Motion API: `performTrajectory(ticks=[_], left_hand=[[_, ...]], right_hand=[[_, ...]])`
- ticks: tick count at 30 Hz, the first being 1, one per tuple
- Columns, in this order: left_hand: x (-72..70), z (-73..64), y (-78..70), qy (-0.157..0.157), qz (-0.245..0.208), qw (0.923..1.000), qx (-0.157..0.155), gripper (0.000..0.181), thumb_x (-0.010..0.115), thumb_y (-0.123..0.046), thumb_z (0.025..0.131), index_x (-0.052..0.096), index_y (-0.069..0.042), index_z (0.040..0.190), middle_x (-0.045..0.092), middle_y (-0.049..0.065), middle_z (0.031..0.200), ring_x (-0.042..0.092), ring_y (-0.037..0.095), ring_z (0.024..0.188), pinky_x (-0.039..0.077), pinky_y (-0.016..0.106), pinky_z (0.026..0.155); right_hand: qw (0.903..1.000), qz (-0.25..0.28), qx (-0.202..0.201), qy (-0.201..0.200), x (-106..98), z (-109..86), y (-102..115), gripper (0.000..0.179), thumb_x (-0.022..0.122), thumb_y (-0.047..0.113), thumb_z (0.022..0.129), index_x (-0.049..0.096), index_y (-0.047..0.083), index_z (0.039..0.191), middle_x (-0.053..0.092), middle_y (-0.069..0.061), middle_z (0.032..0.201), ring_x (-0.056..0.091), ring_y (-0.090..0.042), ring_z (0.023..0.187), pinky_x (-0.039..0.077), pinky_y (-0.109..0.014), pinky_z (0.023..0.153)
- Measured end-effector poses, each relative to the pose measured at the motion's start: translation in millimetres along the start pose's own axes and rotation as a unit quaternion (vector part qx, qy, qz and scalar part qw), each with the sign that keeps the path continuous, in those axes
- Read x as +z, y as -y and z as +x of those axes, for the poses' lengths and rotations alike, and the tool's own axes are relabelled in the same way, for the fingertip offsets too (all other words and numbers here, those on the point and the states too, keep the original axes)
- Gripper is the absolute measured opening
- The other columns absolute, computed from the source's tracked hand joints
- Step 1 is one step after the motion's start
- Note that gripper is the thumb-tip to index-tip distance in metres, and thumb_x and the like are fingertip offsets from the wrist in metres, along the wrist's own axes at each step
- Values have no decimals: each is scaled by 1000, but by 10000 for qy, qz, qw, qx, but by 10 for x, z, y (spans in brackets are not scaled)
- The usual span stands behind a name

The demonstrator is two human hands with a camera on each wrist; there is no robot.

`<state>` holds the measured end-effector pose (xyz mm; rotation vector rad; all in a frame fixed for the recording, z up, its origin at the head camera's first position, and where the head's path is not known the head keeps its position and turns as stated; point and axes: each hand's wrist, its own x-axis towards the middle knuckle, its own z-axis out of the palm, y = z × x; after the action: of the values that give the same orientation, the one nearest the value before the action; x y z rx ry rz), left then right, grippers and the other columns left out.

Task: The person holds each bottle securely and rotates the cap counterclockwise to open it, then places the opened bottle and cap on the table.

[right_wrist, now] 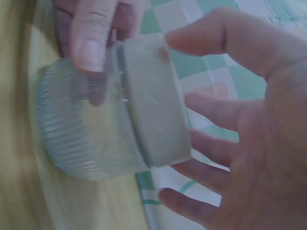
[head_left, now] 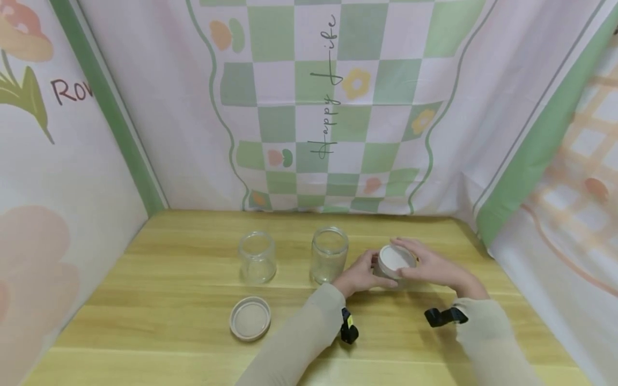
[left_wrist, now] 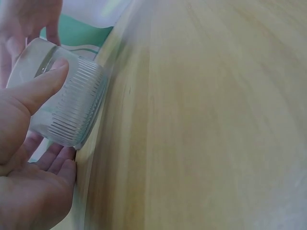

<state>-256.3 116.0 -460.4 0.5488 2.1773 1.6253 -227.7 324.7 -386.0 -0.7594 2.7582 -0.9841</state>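
Observation:
A clear glass jar [right_wrist: 88, 129] with ribbed sides near its base stands at the right of the table, a pale lid [head_left: 396, 258] over its mouth. My left hand [head_left: 362, 274] holds the jar's side, thumb across the glass in the left wrist view. From the other side, my right hand [head_left: 432, 265] grips the lid's rim, the thumb on one edge and fingers spread round the other. Left of my hands are a lidless taller jar [head_left: 329, 257] and a lidless shorter jar [head_left: 257, 260]. A loose beige lid [head_left: 250, 319] lies nearer the front.
The wooden table [head_left: 164, 279] runs back to a hanging cloth [head_left: 314, 107] with green checks. Printed cloths also hang along its left and right sides. Black camera mounts [head_left: 348, 328] sit at both wrists, low over the tabletop.

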Motion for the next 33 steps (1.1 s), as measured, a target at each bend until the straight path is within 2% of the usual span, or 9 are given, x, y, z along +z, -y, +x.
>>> performTrajectory(ticks=[4, 7, 13, 17, 19, 25, 33], left_hand=[[2, 0, 0, -2, 12, 10000, -2, 82, 87, -24, 80, 42, -13, 148, 49, -3, 141, 46, 14, 128, 38, 41, 111], [7, 6, -4, -8, 7, 10000, 27, 81, 87, -23, 81, 42, -13, 147, 49, -3, 141, 46, 14, 128, 38, 41, 111], [18, 13, 3, -49, 4, 10000, 4, 80, 88, -24, 80, 43, -15, 146, 49, -5, 139, 46, 14, 128, 38, 41, 110], [11, 0, 4, -30, -76, 10000, -31, 78, 87, -24, 81, 44, -16, 145, 49, -6, 137, 46, 14, 126, 39, 42, 109], [6, -7, 1, -23, -103, 9999, -23, 77, 87, -24, 81, 44, -16, 144, 50, -6, 136, 47, 14, 126, 39, 42, 110], [-12, -45, -33, 14, -116, 9999, 18, 75, 87, -22, 81, 45, -17, 144, 51, -7, 134, 47, 13, 124, 39, 44, 110], [-9, -23, -20, 57, -120, 9999, 67, 75, 87, -22, 81, 46, -17, 143, 52, -9, 133, 48, 12, 124, 38, 44, 110]], right_hand=[[9978, -306, 481, -326, 70, 32, 63, 78, 69, 38, 95, 35, -5, 151, 30, -35, 150, 31, -57, 133, 35, -75, 97], [9936, -636, 722, -600, 115, 54, 114, 79, 66, 45, 96, 38, -7, 148, 37, -35, 145, 37, -53, 130, 37, -72, 98], [9736, -1603, 1170, -1129, 195, 71, 245, 85, 63, 60, 92, 50, -9, 139, 49, -35, 122, 51, -43, 106, 50, -60, 80], [9620, -2057, 1247, -1292, 231, 83, 321, 89, 63, 66, 89, 53, -11, 134, 53, -34, 113, 53, -39, 96, 51, -53, 70], [9593, -2143, 1272, -1325, 242, 85, 348, 90, 64, 67, 87, 54, -11, 133, 54, -33, 109, 53, -37, 92, 50, -49, 67], [9592, -2149, 1284, -1311, 276, 86, 373, 88, 67, 66, 86, 56, -9, 130, 54, -30, 104, 54, -33, 83, 47, -41, 59], [9660, -1888, 1227, -1273, 275, 78, 355, 85, 69, 61, 87, 55, -10, 131, 52, -29, 105, 54, -31, 81, 49, -39, 59]])
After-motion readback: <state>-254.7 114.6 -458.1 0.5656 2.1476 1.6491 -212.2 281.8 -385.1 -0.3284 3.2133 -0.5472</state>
